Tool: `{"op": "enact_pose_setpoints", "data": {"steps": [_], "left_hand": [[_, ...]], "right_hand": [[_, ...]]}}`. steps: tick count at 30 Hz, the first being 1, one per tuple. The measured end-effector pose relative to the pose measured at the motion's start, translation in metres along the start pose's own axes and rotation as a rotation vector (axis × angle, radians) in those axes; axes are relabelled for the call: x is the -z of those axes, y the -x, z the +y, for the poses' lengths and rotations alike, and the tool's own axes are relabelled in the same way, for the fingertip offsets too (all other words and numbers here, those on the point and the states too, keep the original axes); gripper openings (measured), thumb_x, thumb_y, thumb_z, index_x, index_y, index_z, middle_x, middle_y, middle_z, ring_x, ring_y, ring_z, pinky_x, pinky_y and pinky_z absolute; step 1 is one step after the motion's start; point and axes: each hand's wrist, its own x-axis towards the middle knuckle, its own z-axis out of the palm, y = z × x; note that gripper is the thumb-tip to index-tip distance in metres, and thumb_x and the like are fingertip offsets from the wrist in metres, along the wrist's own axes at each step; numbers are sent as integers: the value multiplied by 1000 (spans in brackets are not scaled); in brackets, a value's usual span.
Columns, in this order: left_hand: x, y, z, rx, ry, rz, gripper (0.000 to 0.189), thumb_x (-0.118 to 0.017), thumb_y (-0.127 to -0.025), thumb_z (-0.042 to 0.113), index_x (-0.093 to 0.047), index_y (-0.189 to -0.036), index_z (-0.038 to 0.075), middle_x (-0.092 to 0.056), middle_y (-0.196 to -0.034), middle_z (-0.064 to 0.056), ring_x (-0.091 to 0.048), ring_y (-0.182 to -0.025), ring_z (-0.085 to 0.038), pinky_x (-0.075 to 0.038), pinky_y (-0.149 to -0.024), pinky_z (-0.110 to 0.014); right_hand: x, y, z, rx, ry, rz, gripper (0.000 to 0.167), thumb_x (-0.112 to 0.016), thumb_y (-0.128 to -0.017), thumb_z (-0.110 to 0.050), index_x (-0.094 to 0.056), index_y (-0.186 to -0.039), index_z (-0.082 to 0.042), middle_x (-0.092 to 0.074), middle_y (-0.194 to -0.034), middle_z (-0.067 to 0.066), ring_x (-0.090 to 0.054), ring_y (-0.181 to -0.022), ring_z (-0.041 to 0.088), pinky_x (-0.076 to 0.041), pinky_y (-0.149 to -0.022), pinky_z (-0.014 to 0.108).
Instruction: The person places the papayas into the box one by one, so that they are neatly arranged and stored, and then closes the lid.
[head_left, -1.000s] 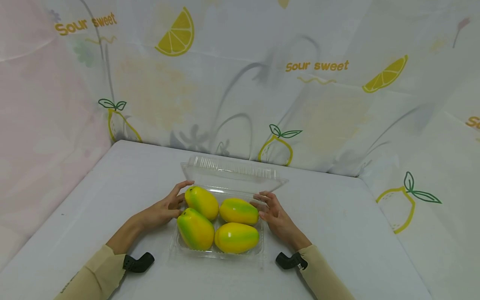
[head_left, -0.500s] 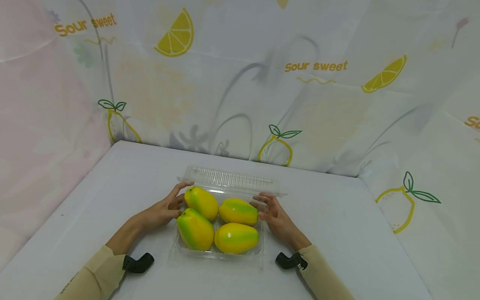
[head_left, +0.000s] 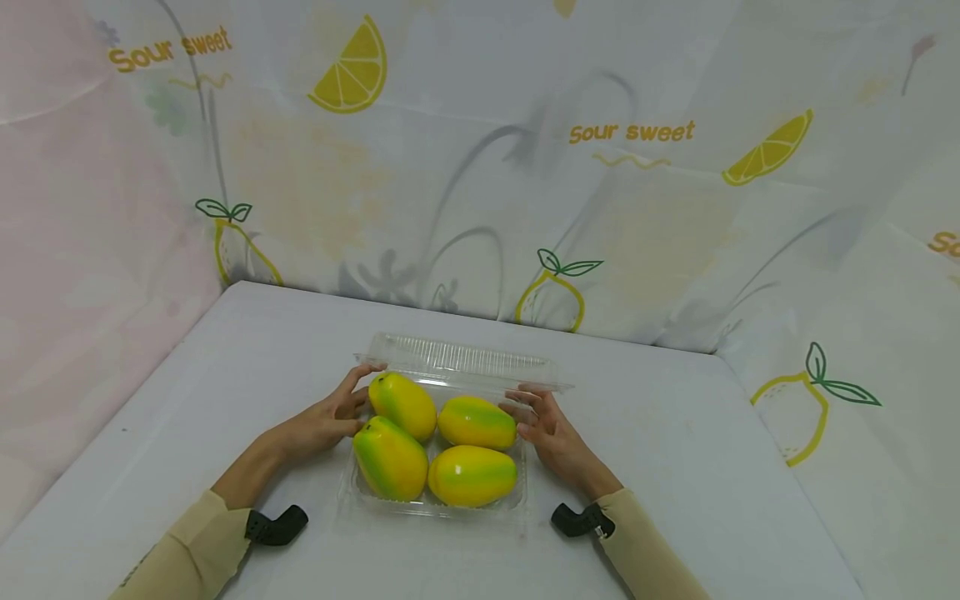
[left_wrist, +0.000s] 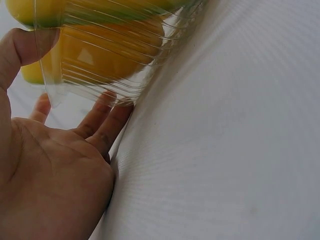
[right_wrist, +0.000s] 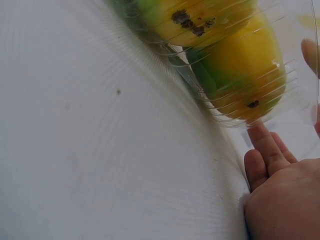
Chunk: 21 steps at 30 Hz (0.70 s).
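A clear plastic clamshell box (head_left: 480, 510) stands on the white table with its ribbed lid (head_left: 465, 354) lying back behind it. Several glossy yellow-and-green fruits, shaped like papayas (head_left: 474, 476), fill the box. My left hand (head_left: 318, 425) is at the left side: in the left wrist view the thumb overlaps the rim and extended fingers (left_wrist: 102, 125) reach the ribbed wall. At the right side, my right hand (head_left: 555, 437) has loosely bent fingers around the back corner, partly behind clear plastic. One fingertip meets the lower wall in the right wrist view.
The white table (head_left: 675, 467) extends around the box. A fabric backdrop (head_left: 465, 167) printed with lemons rises behind the table. Black wrist devices (head_left: 277, 526) sit at both sleeve cuffs.
The clear lid has dropped farther back, from tilted up to lying low behind the box. Both hands and the fruits have stayed in place.
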Motion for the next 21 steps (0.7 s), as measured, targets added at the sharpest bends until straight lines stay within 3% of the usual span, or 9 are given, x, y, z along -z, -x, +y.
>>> {"op": "enact_pose_setpoints", "data": {"steps": [3,8,12,15,18,20,21], "left_hand": [[0,0,0,6,-6,2,85,-53,-88,5,1,-152,22,-20,-159,-26,-14,-146,-49,-10,-112,-72],[1,1,-1,28,6,5,86,-54,-92,7,5,-153,21,-10,-161,-25,-7,-148,-46,-8,-114,-70],[1,3,-2,26,2,29,83,-56,-94,9,0,-153,24,-14,-161,-14,-21,-146,-24,-9,-115,-68],[1,4,-1,27,-13,38,81,-56,-95,11,-2,-154,27,-21,-159,-8,-35,-135,-5,-19,-116,-58],[1,5,1,31,-25,38,81,-56,-95,11,-2,-154,27,-22,-158,-7,-39,-129,0,-25,-114,-51],[0,5,1,37,-18,41,82,-56,-95,11,-2,-154,28,-21,-159,-10,-38,-129,0,-24,-115,-54],[0,5,2,40,-15,44,82,-56,-94,11,-2,-154,28,-20,-159,-11,-37,-129,0,-22,-115,-59]], "right_hand": [[0,0,0,1,-1,-1,63,-48,-102,-8,-7,-149,-3,-15,-158,23,-32,-146,26,-35,-110,16],[1,1,2,-21,-3,-2,60,-51,-102,-12,-15,-149,-8,-23,-158,18,-38,-141,13,-33,-110,14],[3,2,4,-1,-34,-8,56,-55,-100,-13,-22,-145,-16,-35,-149,4,-38,-135,7,-31,-111,15],[3,2,4,20,-23,-18,55,-56,-99,-11,-22,-142,-20,-36,-142,-3,-35,-133,7,-28,-111,15],[2,3,2,31,-15,-21,53,-55,-99,-9,-24,-140,-22,-37,-140,-4,-33,-133,7,-27,-111,14],[1,4,0,42,-33,-27,50,-53,-100,-10,-25,-139,-23,-37,-140,-6,-33,-132,6,-27,-111,14],[1,4,-1,53,-43,-31,49,-55,-101,-19,-25,-139,-22,-36,-139,-6,-33,-131,6,-28,-111,14]]}}
